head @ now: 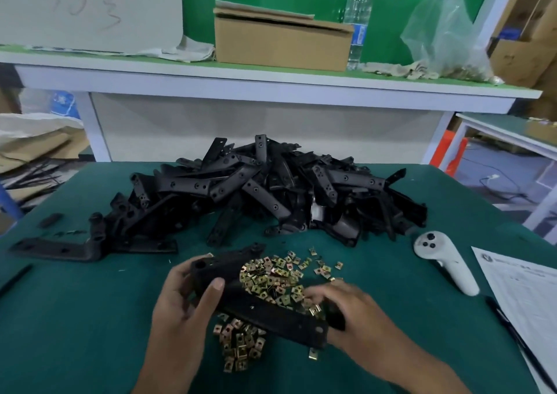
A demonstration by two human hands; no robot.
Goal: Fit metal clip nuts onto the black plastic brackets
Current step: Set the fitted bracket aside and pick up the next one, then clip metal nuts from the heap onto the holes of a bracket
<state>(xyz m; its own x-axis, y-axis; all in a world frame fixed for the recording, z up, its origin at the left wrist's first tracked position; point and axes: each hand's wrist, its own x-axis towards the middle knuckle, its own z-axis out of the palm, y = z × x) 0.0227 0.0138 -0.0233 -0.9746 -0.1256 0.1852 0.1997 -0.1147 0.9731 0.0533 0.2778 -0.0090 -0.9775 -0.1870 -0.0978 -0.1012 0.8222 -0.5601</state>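
The long black plastic L-shaped bracket (265, 309) is held just above the scattered heap of small brass-coloured metal clip nuts (271, 279), w/ its bent end toward the big pile of black brackets (271, 188) behind the heap. That end is gripped by the left hand (184, 300), thumb curled over the top. The right hand (346, 309) is blurred at the bracket's near end, at the heap's edge; whether a nut is pinched can't be told. Judged step: nut pickup & fitting. One nut is best taken singly, open side lined up w/ the bracket edge, hole over hole, then pushed fully home while the bracket is kept steady. A white handheld controller (446, 264) lies right of the heap.
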